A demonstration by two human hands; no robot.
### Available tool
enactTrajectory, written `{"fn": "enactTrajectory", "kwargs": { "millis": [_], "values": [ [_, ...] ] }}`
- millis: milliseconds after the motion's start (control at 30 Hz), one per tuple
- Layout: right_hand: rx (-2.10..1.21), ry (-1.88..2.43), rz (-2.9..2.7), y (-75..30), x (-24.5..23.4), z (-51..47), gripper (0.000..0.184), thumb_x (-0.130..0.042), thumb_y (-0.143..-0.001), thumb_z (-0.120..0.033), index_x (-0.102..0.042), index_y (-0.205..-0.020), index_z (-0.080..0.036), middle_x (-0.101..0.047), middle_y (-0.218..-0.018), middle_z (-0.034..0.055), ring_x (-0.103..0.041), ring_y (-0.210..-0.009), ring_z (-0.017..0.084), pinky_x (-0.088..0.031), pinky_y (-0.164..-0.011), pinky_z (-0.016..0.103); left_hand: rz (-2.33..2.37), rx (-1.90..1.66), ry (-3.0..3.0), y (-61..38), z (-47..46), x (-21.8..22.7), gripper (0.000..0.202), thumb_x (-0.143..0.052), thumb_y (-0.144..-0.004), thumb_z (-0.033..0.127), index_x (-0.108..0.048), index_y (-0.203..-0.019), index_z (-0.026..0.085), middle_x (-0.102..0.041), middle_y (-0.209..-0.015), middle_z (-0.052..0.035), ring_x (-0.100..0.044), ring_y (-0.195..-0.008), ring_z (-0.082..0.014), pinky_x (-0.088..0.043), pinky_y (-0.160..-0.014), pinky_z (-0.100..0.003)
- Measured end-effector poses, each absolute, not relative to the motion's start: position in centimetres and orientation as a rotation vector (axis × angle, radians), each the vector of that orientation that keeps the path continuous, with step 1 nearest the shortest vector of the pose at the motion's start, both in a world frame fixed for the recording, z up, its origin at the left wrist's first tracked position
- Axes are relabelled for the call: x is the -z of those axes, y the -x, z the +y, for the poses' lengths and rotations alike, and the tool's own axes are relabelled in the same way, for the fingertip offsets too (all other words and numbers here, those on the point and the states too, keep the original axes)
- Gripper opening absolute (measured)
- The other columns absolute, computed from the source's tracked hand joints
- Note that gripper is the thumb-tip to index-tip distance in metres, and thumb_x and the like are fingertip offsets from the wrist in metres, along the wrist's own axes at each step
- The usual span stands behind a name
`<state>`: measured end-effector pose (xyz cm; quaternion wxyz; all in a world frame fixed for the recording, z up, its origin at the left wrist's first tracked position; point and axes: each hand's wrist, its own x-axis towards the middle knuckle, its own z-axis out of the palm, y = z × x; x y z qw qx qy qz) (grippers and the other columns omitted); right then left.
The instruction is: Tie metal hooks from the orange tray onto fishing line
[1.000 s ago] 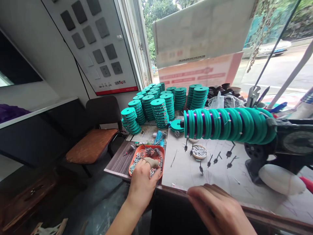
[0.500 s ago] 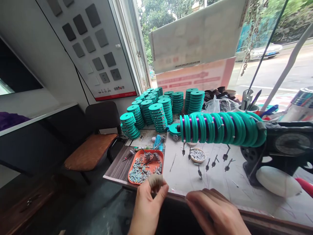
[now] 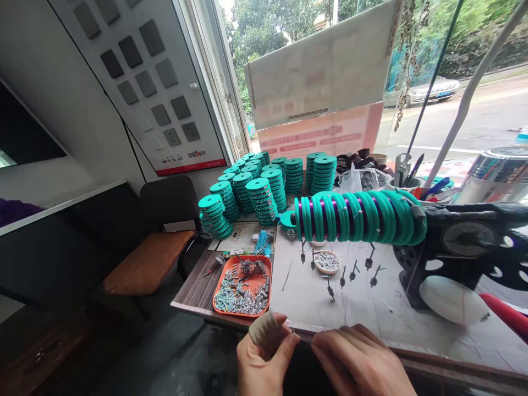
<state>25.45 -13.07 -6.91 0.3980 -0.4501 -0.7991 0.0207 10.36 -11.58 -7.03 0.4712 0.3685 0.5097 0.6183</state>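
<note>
My left hand (image 3: 264, 360) is at the table's near edge, its fingers pinched together, with a cloth wrap on one fingertip; what it pinches is too small to make out. Close beside it, my right hand (image 3: 363, 363) has its fingers curled downward at the edge, their tips hidden. Just beyond the left hand lies an orange tray (image 3: 264, 267) of small grey metal parts. Above the table a row of green spools (image 3: 358, 217) wound with purple line sits on a horizontal shaft of a black winding machine (image 3: 466, 245).
Stacks of green spools (image 3: 264, 190) fill the back of the table. A small dish of beads (image 3: 326, 262) and several small weights on lines lie on the white mat (image 3: 371, 308). A chair (image 3: 152, 258) stands at left, a window behind.
My left hand left the orange tray and drew back to the table edge beside my right hand, fingers now pinched. The view shifted slightly right and up.
</note>
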Motion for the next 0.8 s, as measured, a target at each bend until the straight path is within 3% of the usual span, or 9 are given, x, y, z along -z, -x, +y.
{"fn": "enactTrajectory", "kwargs": {
  "millis": [233,800],
  "values": [
    [-0.05,1.186,-1.972,-25.01,6.73,-13.08,0.033,-0.031,-0.096,-0.024,-0.054,-0.073,-0.022,-0.061,-0.059,-0.0015,-0.058,-0.051,0.014,-0.041,-0.05,0.024,1.363,-1.569,-0.969,-11.31,-12.15,6.16,0.028,-0.083,-0.043,0.022,-0.073,-0.068,0.018,-0.067,-0.053,0.0017,-0.061,-0.049,-0.0098,-0.049,-0.054,-0.012],
    [-0.037,1.177,-1.975,-24.87,6.72,-12.92,0.033,-0.031,-0.096,-0.024,-0.055,-0.073,-0.022,-0.06,-0.058,-0.0015,-0.057,-0.051,0.014,-0.041,-0.05,0.024,1.358,-1.547,-1.092,-11.43,-12.48,6.9,0.031,-0.082,-0.045,0.034,-0.073,-0.071,0.019,-0.067,-0.052,-0.0001,-0.061,-0.047,-0.0131,-0.051,-0.052,-0.018]
  ]
}}
